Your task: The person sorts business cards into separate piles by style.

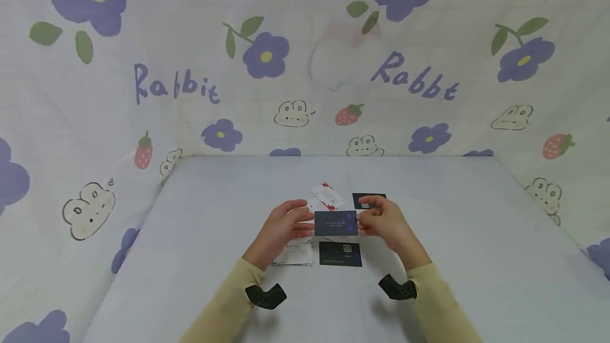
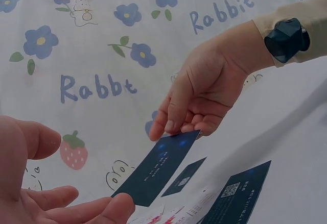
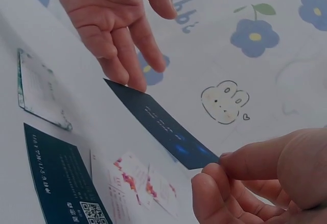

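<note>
A dark blue business card (image 1: 335, 223) is held up above the table, with small pale print and bright blue spots at its right end. My right hand (image 1: 383, 222) pinches that end between thumb and fingers, as the right wrist view shows. At the card's other end is my left hand (image 1: 285, 226), its thumb lifted away and its fingers extended. The left fingertips (image 2: 121, 206) touch or lie just behind the card's edge. Below the held card, another dark card (image 1: 340, 254) with a QR code lies on the table.
A stack of white cards (image 1: 294, 254) with a floral edge lies under the left hand. Farther back are white cards with red flowers (image 1: 329, 196) and a dark card (image 1: 363, 200) partly behind the right hand. A patterned curtain (image 1: 305, 68) rises behind the table (image 1: 229, 184).
</note>
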`<state>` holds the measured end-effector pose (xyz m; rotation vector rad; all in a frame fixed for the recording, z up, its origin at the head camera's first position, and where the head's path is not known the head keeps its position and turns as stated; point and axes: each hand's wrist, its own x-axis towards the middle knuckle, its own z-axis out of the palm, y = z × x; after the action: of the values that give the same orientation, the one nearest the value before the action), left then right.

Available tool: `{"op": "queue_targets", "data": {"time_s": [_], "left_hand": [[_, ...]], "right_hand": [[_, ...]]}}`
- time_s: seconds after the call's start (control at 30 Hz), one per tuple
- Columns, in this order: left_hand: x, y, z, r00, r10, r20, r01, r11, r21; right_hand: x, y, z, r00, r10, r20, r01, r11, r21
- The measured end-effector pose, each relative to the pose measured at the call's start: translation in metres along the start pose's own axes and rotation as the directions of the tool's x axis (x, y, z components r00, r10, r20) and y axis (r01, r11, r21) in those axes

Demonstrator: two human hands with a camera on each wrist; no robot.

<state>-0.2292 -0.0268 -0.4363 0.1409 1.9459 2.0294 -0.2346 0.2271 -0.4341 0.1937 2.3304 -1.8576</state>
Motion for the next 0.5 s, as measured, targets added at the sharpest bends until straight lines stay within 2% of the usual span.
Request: {"op": "queue_targets", "data": {"time_s": [0.23,0.37,0.5], "left_hand": [[-0.0021,0.0009,0.0002,1.000,-0.006,0.010,0.007,1.000,-0.018],[-0.0001,-0.0019,0.0002,1.000,-0.021,0.003,0.021,1.000,-0.009],[0.0016,-0.0068,0.0018,0.999,-0.053,-0.003,0.054,0.997,0.052]], "right_hand": [[-0.0009,-0.0006,0.0006,1.000,0.014,-0.009,-0.014,1.000,-0.022],[-0.0003,0.0014,0.0016,0.999,0.041,0.001,-0.041,0.995,-0.094],[0.0007,0.0043,0.0016,0.997,0.075,0.033,-0.067,0.981,-0.182]]}}
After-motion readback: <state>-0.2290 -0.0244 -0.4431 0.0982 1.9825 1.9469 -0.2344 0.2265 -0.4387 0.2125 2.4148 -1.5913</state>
